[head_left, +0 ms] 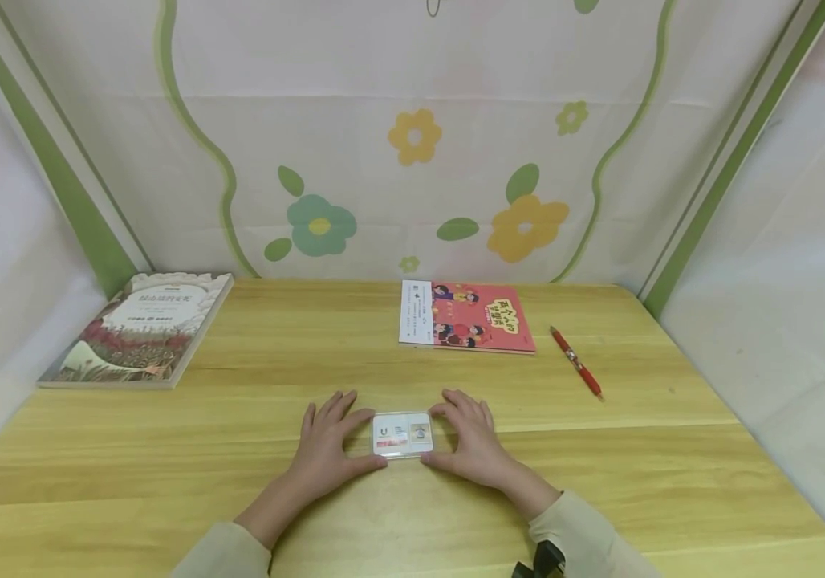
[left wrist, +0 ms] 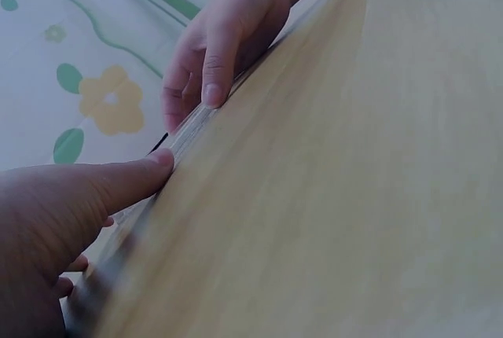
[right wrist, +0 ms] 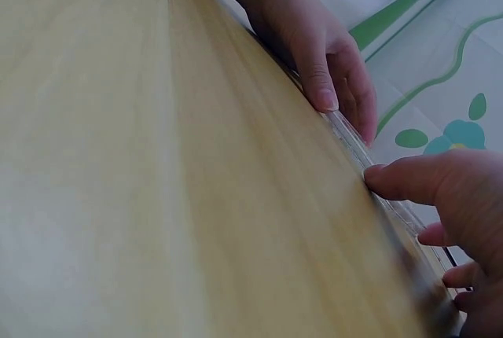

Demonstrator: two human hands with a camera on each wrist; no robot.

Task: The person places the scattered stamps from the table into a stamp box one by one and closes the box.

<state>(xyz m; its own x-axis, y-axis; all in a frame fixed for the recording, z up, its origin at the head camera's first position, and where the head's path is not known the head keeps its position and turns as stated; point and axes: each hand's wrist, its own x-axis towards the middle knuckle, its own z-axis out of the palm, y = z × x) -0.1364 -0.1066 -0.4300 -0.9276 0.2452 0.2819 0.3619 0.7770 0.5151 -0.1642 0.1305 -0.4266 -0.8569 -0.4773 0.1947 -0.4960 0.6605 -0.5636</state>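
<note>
A small, flat, clear plastic case (head_left: 401, 435) lies on the table in front of me, with a white printed card showing through its top. At its left end my left hand (head_left: 322, 453) holds the corners, thumb at the near edge and forefinger at the far one. My right hand (head_left: 473, 445) grips the right end the same way, its other fingers spread over the wood. Both wrist views show the case's thin clear edge (left wrist: 192, 130) low against the tabletop, with the thumbs touching it. The card's small print is too fine to read.
A thick book (head_left: 141, 331) lies at the table's back left. Behind the case is a thin red picture book (head_left: 481, 317), with a red pen (head_left: 577, 365) to its right. Patterned cloth (head_left: 369, 144) closes off the back and sides of the wooden table (head_left: 297, 337).
</note>
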